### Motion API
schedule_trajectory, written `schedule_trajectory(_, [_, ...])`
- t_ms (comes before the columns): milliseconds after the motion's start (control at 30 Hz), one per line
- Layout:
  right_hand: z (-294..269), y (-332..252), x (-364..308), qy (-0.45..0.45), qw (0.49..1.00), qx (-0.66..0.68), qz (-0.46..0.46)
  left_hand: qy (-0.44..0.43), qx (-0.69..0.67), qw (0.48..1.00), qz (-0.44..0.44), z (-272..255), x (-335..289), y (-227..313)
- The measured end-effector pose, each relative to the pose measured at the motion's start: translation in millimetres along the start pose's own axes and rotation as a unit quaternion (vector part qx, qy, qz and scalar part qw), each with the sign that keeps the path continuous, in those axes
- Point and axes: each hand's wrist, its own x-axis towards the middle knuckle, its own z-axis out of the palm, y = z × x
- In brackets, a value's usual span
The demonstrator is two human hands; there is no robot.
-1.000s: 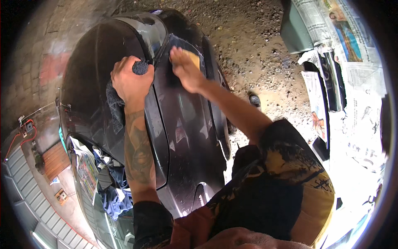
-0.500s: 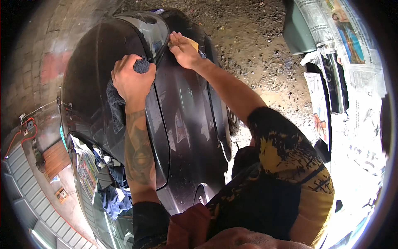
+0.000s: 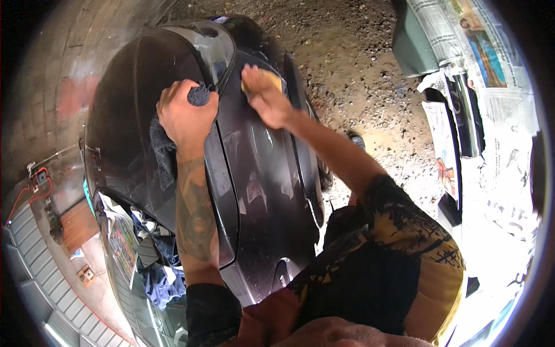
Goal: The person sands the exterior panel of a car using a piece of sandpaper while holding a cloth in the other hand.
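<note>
My left hand [image 3: 188, 113] is closed around a bunched dark grey cloth [image 3: 198, 95], with part of it hanging beside the wrist. That fist rests over the edge of the dark car hood [image 3: 136, 98]. With fingers stretched, my right hand [image 3: 267, 98] presses a yellow sheet [image 3: 272, 80], which looks like sandpaper, flat on the car's dark fender [image 3: 254, 156]. The palm hides most of the sheet. Dull, paler patches mark the fender below it. A headlight [image 3: 213, 46] lies just beyond both hands.
Newspaper [image 3: 503, 127] covers a surface on the right, with a grey-green panel [image 3: 409, 49] and dark trim pieces on it. Rough dirt ground [image 3: 358, 69] lies beyond the fender. Clothes [image 3: 162, 277] and newspaper lie by the windshield at lower left. A brick wall stands far left.
My right hand has slid with the yellow sheet away from the headlight, nearer to me and slightly right along the fender. My left hand stays nearly in place, still gripping the cloth.
</note>
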Motion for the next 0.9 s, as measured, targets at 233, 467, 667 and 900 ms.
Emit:
schedule_trajectory(233, [-2, -44, -17, -0.044, 0.994, -0.002, 0.101, 0.008, -0.004, 1.0, 0.018, 1, -1, 2])
schedule_trajectory(467, [-27, 26, 34, -0.003, 0.989, 0.002, 0.15, 0.006, -0.032, 0.999, 0.019, 23, 5, 19])
schedule_trajectory(667, [-21, 5, 7, 0.018, 0.995, -0.058, 0.075, 0.024, -0.023, 0.999, 0.027, 12, 7, 16])
schedule_trajectory(900, [2, -37, -38, 0.009, 0.994, 0.015, 0.107, 0.028, -0.007, 0.999, 0.028, 1, 1, -1])
